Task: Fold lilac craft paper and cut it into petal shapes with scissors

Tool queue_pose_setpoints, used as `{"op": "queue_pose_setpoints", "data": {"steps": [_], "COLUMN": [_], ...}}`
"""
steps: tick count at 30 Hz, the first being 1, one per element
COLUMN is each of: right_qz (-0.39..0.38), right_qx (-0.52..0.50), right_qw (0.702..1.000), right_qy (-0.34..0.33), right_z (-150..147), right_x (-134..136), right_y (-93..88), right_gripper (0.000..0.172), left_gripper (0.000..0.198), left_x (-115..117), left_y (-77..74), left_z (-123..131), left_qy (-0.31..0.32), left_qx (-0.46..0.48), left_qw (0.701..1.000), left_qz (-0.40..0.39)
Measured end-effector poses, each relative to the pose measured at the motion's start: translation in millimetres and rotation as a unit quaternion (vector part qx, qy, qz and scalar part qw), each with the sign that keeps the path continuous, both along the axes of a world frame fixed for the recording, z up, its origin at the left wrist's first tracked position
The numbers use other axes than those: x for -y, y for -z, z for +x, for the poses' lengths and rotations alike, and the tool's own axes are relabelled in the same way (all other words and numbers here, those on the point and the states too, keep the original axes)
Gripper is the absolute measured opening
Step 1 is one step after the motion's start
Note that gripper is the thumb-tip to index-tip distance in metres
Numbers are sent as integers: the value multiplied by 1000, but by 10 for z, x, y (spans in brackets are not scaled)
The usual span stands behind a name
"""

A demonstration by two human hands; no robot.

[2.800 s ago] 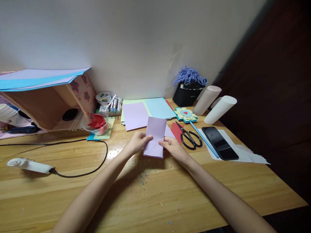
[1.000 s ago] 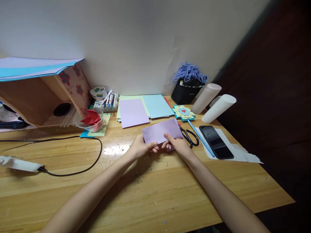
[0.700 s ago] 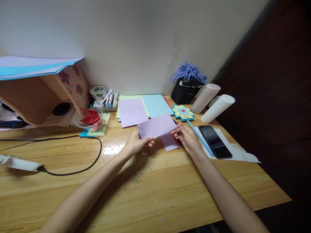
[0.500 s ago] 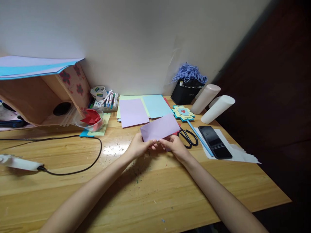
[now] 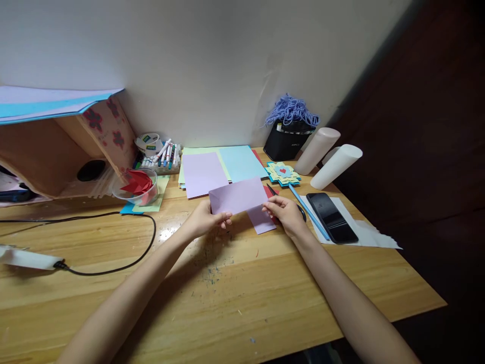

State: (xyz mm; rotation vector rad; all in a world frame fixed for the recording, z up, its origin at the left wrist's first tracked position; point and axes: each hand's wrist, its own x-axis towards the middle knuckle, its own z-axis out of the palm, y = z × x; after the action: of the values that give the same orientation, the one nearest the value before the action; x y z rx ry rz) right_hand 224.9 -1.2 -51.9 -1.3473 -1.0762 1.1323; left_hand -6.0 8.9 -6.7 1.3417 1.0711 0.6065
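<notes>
Wooden table with paper sheets

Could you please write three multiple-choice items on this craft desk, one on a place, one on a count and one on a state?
1. Where does the black smartphone lie?
A. on a white paper sheet
B. in the clear plastic bowl
C. on the cardboard box

2. How many white cylinders lean at the back right?
A. one
B. two
C. four

3. How is the lilac paper rectangle held?
A. flat on the wooden desk
B. by left hand and right hand
C. crumpled

A: white sheet shows under the phone.
B: two cylinders stand side by side.
B: each hand pinches one end.
</notes>
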Motion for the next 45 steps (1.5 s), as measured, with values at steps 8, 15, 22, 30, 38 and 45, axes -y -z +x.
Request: {"op": "queue_pose_setpoints", "data": {"steps": [8,15,22,30,38,45], "right_qz": [-15,-23,-10,20,8,-5], "right_qx": [-32,-37,-16,25,36,11], "right_qw": [999,998,1000,999,999,1000], "right_qy": [16,-37,-19,-20,2,8], "right_z": [128,-169,-272,-221,-138,-120], "right_x": [-49,103,120,117,104,101], "right_y": [-35,7,38,34,-11,-37], "right_gripper": [34,37,41,41,40,41], "left_gripper": [15,22,13,11,13,26], "left_x": [-30,31,144,115,-87,-151], "left_y": [63,177,232,208,25,-118], "left_z": [-128,6,167,90,-229,-380], "left_qy": [50,-65,-111,-117,-201,-176], "left_qx": [-12,-7,68,-20,-84,-83], "left_qw": [999,998,991,992,959,967], "left_qz": [2,9,-33,49,179,166]}}
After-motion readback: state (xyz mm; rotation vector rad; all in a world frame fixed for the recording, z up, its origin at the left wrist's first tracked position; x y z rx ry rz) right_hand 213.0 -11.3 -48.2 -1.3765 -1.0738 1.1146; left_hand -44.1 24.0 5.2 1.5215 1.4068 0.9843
